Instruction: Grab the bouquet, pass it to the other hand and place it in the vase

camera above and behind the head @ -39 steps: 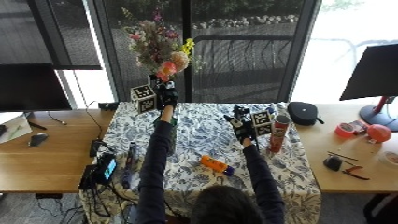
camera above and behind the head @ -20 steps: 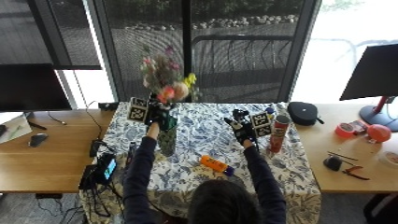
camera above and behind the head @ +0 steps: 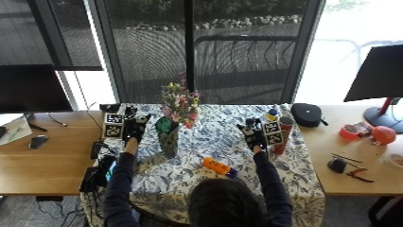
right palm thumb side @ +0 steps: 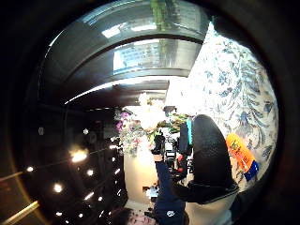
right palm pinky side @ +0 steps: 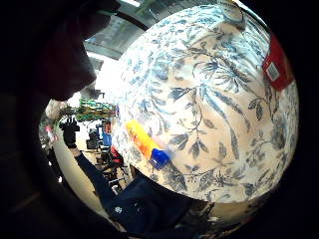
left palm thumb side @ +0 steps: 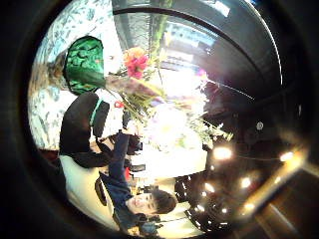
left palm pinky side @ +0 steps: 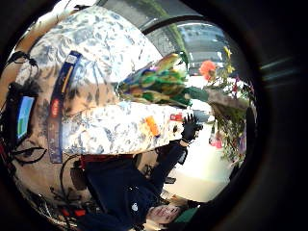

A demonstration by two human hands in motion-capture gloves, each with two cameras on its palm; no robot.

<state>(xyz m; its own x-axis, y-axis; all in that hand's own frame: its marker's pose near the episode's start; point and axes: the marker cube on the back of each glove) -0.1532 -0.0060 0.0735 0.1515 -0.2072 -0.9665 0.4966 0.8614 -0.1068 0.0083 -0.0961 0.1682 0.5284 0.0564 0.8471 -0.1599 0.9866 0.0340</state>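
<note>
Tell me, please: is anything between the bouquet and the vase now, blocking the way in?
Nothing visible does: the bouquet already stands in the vase. The left hand is beside the vase, apart from it, fingers straight.

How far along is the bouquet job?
Looks essentially done: the bouquet stands in the green vase on the floral tablecloth. Nothing is in hand: the left hand is beside the vase, apart from it, and the right hand is over the cloth. Nothing visibly left.
</note>
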